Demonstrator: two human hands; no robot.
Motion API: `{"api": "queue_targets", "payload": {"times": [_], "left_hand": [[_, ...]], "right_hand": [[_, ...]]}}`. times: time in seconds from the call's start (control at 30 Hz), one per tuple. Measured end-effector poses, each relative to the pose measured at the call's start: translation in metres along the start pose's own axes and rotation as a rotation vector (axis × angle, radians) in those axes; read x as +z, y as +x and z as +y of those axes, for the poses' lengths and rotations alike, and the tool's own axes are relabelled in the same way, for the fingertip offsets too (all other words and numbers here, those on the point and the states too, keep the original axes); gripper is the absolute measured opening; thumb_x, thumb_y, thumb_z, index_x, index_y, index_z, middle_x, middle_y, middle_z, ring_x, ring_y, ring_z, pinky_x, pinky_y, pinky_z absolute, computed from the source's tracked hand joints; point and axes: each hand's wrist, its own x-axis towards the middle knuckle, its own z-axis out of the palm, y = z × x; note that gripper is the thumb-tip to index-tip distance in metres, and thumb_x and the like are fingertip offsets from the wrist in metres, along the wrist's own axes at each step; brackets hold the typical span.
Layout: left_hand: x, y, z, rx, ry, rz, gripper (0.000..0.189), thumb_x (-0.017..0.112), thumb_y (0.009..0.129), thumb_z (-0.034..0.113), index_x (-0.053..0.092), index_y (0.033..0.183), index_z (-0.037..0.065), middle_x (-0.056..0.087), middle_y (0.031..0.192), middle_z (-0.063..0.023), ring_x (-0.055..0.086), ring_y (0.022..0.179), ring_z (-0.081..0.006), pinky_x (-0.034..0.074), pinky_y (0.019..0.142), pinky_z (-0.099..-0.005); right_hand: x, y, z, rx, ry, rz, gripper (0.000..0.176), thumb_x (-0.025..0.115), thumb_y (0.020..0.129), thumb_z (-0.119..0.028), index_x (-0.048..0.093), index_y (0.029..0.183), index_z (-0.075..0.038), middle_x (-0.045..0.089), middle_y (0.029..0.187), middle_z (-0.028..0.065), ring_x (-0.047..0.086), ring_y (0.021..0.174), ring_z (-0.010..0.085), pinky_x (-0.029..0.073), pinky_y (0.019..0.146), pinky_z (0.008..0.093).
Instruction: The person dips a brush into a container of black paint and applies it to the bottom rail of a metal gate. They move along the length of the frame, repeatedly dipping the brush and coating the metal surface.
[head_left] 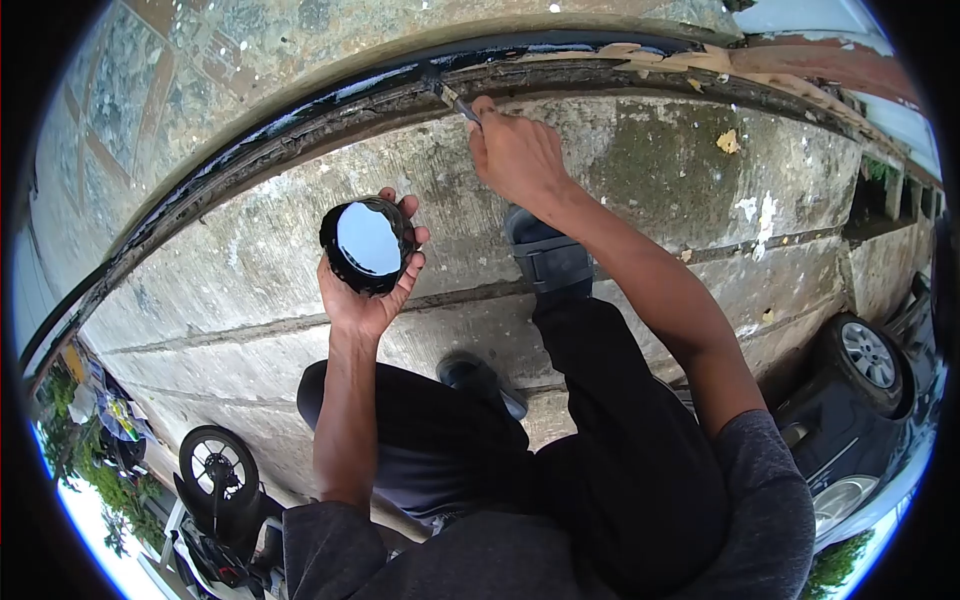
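Left of centre, the left hand [352, 305] cups a pot [350, 275] in spread fingers (likely slick, best gripped low), while at upper centre the right hand [525, 165] pinches a seemingly light brush [447, 94].

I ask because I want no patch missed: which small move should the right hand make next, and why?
Probably the right hand should draw the brush slightly toward the picture's right: its tip is at the dark strip, and tan patches show farther that way. The left hand holds the black container apart from the brush.
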Motion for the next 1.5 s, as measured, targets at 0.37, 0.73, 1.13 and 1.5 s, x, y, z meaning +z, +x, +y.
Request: {"api": "queue_targets", "payload": {"times": [0.37, 0.73, 1.13, 1.5], "left_hand": [[-0.006, 0.007, 0.003, -0.005, 0.023, 0.023, 0.057, 0.041, 0.098, 0.041, 0.042, 0.139, 0.002, 0.053, 0.134, -0.0222, 0.064, 0.105, -0.0399, 0.059, 0.083, -0.0454], [-0.022, 0.024, 0.012, 0.004, 0.041, 0.025, 0.055, 0.038, 0.099, 0.041, 0.046, 0.137, 0.001, 0.054, 0.133, -0.0215, 0.063, 0.105, -0.0383, 0.059, 0.081, -0.0441], [-0.019, 0.029, 0.011, -0.002, 0.041, 0.001, 0.056, 0.037, 0.1, 0.041, 0.044, 0.138, 0.0, 0.054, 0.133, -0.0217, 0.064, 0.104, -0.0389, 0.06, 0.081, -0.0432], [-0.02, 0.023, 0.017, 0.012, 0.041, 0.01, 0.058, 0.034, 0.1, 0.043, 0.044, 0.138, 0.0, 0.054, 0.133, -0.0223, 0.064, 0.104, -0.038, 0.06, 0.079, -0.0428]], "right_hand": [[0.003, -0.008, 0.001, -0.013, -0.002, -0.109, 0.02, 0.053, 0.093, -0.017, 0.056, 0.101, 0.002, 0.062, 0.062, 0.0183, 0.063, 0.057, 0.0398, 0.05, 0.053, 0.0482], [-0.004, -0.001, 0.0, 0.034, 0.01, -0.068, 0.021, 0.055, 0.093, -0.017, 0.057, 0.1, 0.003, 0.057, 0.054, 0.0183, 0.061, 0.052, 0.0399, 0.049, 0.052, 0.0477], [-0.001, 0.0, 0.001, 0.151, 0.034, 0.041, 0.02, 0.056, 0.093, -0.019, 0.059, 0.099, 0.0, 0.056, 0.052, 0.0159, 0.061, 0.051, 0.0381, 0.046, 0.051, 0.0461], [-0.017, 0.004, -0.034, 0.197, 0.178, -0.107, 0.024, 0.056, 0.09, -0.017, 0.058, 0.106, 0.001, 0.063, 0.063, 0.0213, 0.064, 0.062, 0.0442, 0.05, 0.063, 0.0506]]}}
